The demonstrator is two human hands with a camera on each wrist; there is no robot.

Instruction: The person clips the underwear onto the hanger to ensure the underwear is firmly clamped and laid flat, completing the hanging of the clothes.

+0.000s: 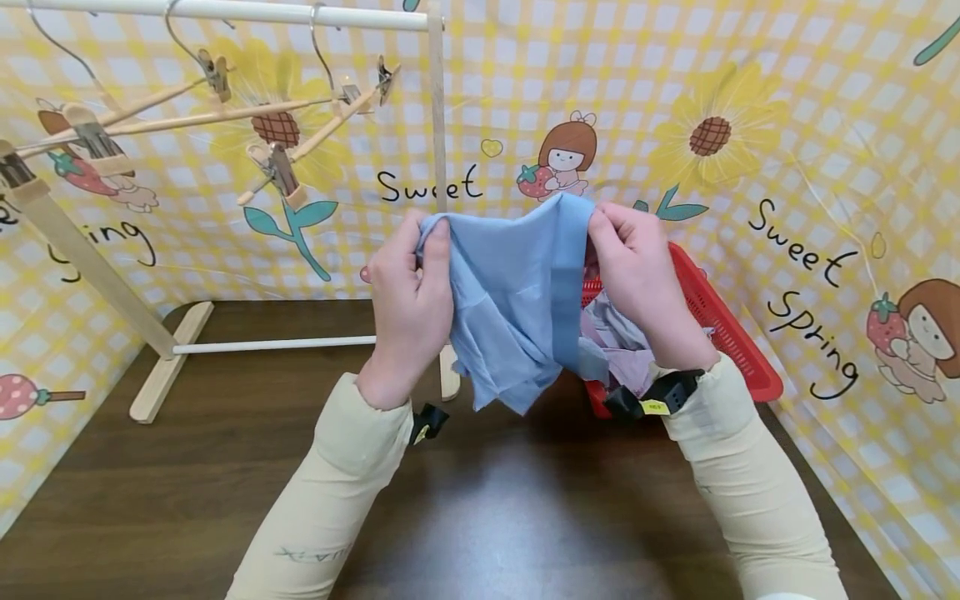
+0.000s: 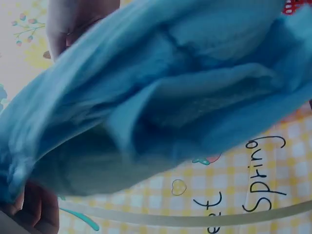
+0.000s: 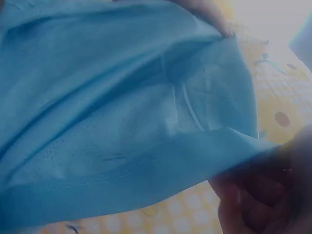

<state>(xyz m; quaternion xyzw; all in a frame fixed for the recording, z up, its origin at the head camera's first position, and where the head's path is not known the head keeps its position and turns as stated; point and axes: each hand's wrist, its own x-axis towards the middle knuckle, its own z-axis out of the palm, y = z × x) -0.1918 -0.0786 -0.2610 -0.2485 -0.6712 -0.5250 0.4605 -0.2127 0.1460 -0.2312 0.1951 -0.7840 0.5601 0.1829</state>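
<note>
Light blue underpants [image 1: 502, 300] with a broad, darker waistband [image 1: 567, 292] are stretched up in front of me, above the table. My left hand [image 1: 411, 304] pinches their left edge between thumb and fingers. At the upper right, my right hand [image 1: 636, 271] pinches the waistband end, knuckles upward. The fabric sags between both hands, its lower corners hanging free. Close up in the left wrist view, folds of the blue cloth [image 2: 195, 107] fill most of the picture. In the right wrist view the stitched band [image 3: 122, 190] runs toward the right hand's fingers [image 3: 234, 200].
Behind the right forearm stands a red plastic basket [image 1: 727, 333] with crumpled pale clothes [image 1: 626, 358] in it. On the left, a rack's white rail [image 1: 262, 12] bears wooden clip hangers [image 1: 217, 117]. A dark wooden table [image 1: 480, 517] lies below, with patterned cloth [image 1: 825, 167] behind it.
</note>
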